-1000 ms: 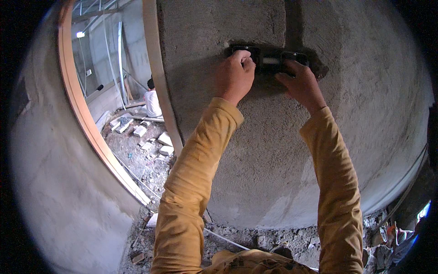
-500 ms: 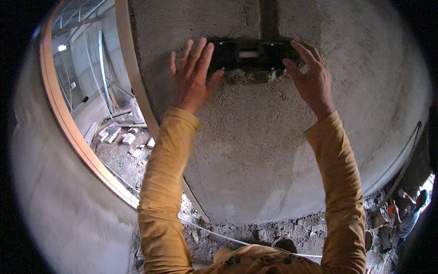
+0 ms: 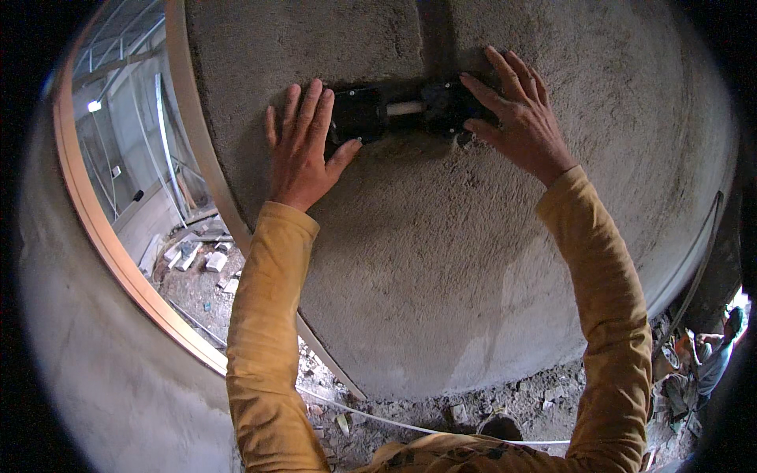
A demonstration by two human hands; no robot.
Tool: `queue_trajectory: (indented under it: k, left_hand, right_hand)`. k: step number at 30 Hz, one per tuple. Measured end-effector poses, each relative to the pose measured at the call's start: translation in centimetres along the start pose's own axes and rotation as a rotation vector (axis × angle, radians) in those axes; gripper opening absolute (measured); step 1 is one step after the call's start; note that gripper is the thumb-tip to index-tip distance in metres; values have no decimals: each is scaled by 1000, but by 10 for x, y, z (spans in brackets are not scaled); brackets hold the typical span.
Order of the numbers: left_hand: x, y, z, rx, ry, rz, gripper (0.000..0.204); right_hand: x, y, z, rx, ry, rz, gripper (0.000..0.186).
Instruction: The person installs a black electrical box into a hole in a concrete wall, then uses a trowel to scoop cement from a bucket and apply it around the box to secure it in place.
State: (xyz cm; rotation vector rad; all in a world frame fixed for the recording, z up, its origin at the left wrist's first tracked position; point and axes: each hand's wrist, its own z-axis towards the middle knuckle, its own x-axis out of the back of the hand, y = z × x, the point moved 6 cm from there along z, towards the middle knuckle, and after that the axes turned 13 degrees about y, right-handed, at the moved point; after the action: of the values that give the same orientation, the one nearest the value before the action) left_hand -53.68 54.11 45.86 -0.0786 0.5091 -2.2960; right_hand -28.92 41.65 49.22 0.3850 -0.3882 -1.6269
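A pair of black rectangular boxes, a left box (image 3: 359,112) and a right box (image 3: 445,106), is set in a recess in the rough grey plastered wall (image 3: 418,252). Between them runs a short pale tube (image 3: 405,108). My left hand (image 3: 303,158) has its fingers stretched upward beside the left box, its thumb at that box's lower edge. At the other end, my right hand (image 3: 524,126) is spread against the wall, with thumb and index finger reaching to the right box. Neither hand is closed around anything.
Above the boxes a darker vertical groove (image 3: 438,39) runs up the wall. An orange-brown frame (image 3: 118,221) borders an opening at left, with rubble and blocks (image 3: 214,262) beyond. A pale cord (image 3: 378,418) crosses the littered ground. Another person (image 3: 714,359) is at far right.
The view has shifted, so the boxes sit further left and look slightly tilted. My right hand's fingers have spread upward on the wall. My left hand stays beside the left box.
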Motion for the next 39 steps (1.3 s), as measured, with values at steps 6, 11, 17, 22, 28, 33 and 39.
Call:
queue_trajectory:
  k: [6,11,17,22,28,33,39]
  left_hand:
    - [-5,-2,-1,20,35,-52,76]
    - [2,23,15,-36,78,3,78]
    - [-27,76,52,-155,-59,-69,76]
    - [-40,77,50,-146,-66,-82,75]
    - [-43,75,48,-144,-59,-91,77]
    - [-47,76,52,-140,-77,-85,77]
    - [-52,73,48,-127,-134,-26,78]
  right_hand:
    - [-5,1,-1,-2,-5,-9,61]
    - [-4,-1,-2,-26,-31,-11,63]
    - [-3,-2,1,-30,-24,17,65]
    - [-3,2,-2,-27,-38,36,67]
    - [-6,5,-5,-29,-27,72,67]
    - [1,5,0,13,111,18,49]
    - [-2,-12,26,19,74,-18,30]
